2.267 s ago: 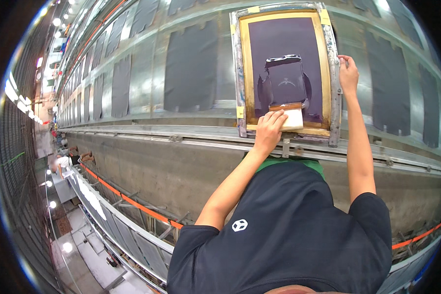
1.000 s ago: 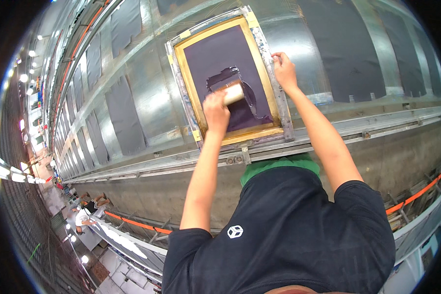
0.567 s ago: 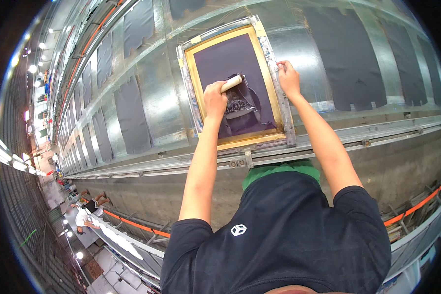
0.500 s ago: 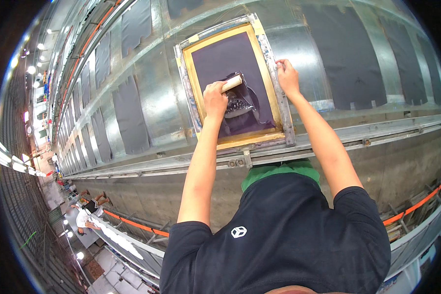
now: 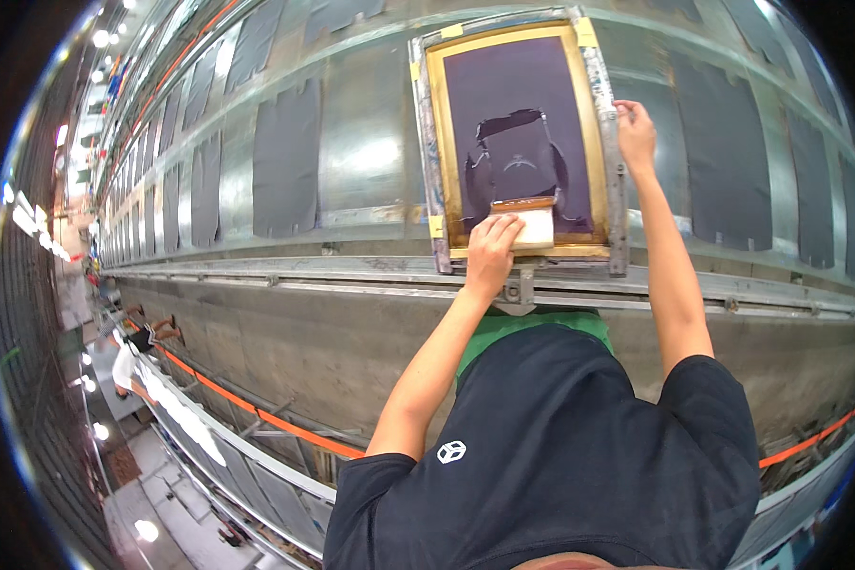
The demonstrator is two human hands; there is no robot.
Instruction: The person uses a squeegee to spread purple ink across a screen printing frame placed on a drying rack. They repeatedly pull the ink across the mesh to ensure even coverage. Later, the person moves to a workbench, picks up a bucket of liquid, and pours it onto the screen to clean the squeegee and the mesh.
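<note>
A screen printing frame [image 5: 426, 142] with a yellow inner border lies on the long metal table in front of me. Its dark purple mesh [image 5: 513, 76] carries a glossy patch of dark ink [image 5: 518, 152] in the middle. My left hand [image 5: 491, 252] is closed on a squeegee [image 5: 534, 228] with a pale handle, at the frame's near end. The squeegee's brownish blade edge faces the ink. On the far right side, my right hand [image 5: 637, 138] pinches the frame's right rail; its fingertips are partly hidden.
Dark fabric pieces [image 5: 287, 161] lie in rows along the metal table [image 5: 361, 142], on both sides of the frame. A metal rail [image 5: 351, 271] runs along the near table edge. Orange-edged rails [image 5: 247, 404] stand behind me, and a person [image 5: 128, 366] is at the lower left.
My left hand has drawn the squeegee from mid-mesh to the near end and tipped its handle toward me. My right hand stays at the frame's right rail. The whole view has shifted.
</note>
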